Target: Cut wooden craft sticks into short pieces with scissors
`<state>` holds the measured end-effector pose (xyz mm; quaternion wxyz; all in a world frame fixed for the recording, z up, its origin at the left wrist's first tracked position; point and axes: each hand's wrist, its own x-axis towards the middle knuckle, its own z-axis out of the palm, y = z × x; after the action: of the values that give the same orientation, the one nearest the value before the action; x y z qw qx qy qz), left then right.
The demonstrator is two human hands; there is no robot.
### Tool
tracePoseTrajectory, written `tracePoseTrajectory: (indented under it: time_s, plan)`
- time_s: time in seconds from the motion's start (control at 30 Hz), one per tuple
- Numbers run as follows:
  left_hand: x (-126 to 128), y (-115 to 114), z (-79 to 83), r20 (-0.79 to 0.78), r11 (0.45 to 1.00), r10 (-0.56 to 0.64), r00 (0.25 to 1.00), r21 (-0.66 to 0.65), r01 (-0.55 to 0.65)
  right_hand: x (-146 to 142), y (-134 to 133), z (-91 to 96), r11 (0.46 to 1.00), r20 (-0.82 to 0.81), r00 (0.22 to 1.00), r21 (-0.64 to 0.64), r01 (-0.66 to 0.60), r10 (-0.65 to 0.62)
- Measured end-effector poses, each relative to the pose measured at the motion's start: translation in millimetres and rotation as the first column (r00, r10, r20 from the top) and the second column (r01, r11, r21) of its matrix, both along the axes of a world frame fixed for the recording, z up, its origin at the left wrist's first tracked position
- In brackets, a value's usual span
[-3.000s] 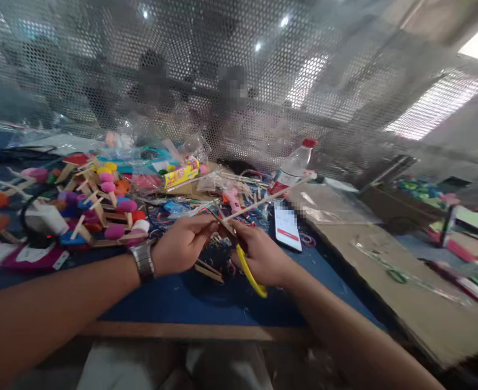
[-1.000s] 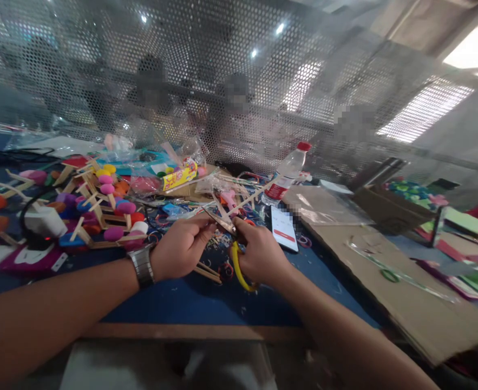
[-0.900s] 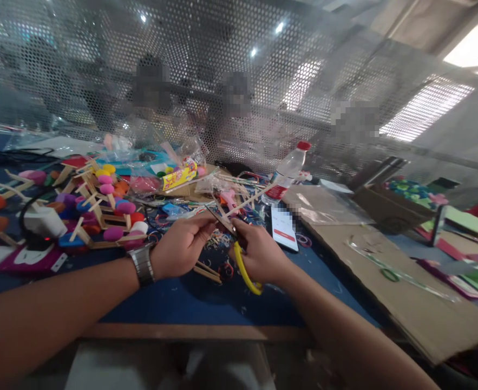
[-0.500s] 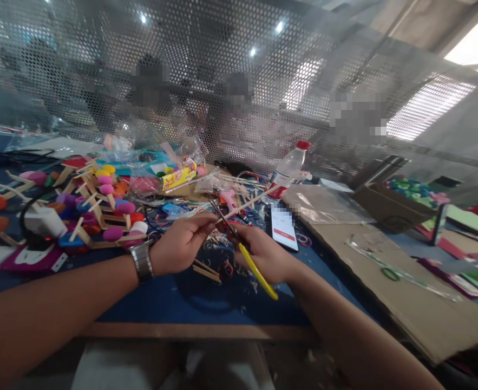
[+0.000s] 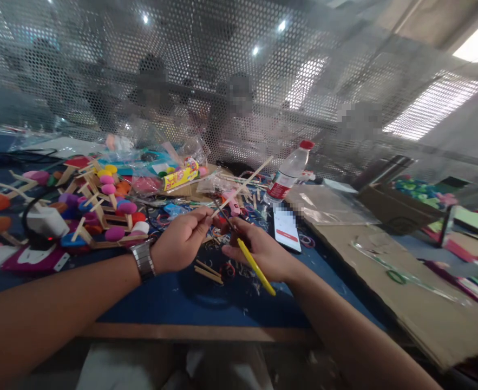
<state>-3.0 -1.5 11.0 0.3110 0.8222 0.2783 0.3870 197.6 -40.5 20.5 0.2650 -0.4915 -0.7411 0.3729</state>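
Note:
My left hand pinches the near end of a thin pale wooden stick, which slants up and away to the right. In my right hand is a pair of scissors with a yellow handle. Their dark blades lie at the stick close to my left fingertips; whether they bite into it I cannot tell. Below the hands, a few short cut sticks lie on the blue tabletop among scraps. A pink glue gun lies behind the stick.
Wooden-stick pieces with coloured pompoms crowd the left, beside a white plug adapter. A bottle with a red cap stands behind a lit phone. Cardboard covers the right side. Perforated metal mesh rises behind.
The stick's far end has swung upward and to the left, now pointing more steeply away. Both hands stay nearly in place, and the right fingers have shifted on the scissors.

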Motion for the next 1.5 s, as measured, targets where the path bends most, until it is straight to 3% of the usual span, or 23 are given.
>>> tracePoseTrajectory:
  time_s: [0.2, 0.47, 0.63, 0.93, 1.23, 1.5]
  plan:
    - [0.7, 0.0, -0.7, -0.003, 0.998, 0.064, 0.998, 0.026, -0.064, 4.8, 3.7, -3.8, 1.0, -0.183, 0.983, -0.007, -0.016, 0.014]
    - [-1.0, -1.1, 0.2, -0.052, 0.996, 0.054, 0.997, 0.067, -0.051, 5.7, -1.3, -6.6, 0.97, -0.326, 0.945, -0.237, -0.052, -0.029]
    - [-1.2, -0.2, 1.0, -0.055, 0.995, 0.074, 0.996, 0.073, -0.07, 4.9, -3.4, -5.2, 0.954, -0.386, 0.922, -0.289, -0.077, -0.043]
    - [-1.5, -2.6, 5.1, -0.025, 0.999, 0.006, 1.0, -0.04, -0.007, 7.7, -0.9, -9.0, 0.973, -0.295, 0.956, -0.221, -0.06, -0.008]
    - [-0.7, -0.4, -0.8, 0.026, 0.984, -0.071, 0.997, -0.16, 0.074, 11.8, -1.3, -12.6, 0.973, -0.328, 0.944, -0.202, -0.114, 0.043]
    - [-1.8, 0.8, 3.4, -0.04, 0.997, -0.02, 0.999, -0.076, 0.017, 9.0, -3.0, -11.0, 0.955, -0.375, 0.924, -0.24, -0.174, 0.074]
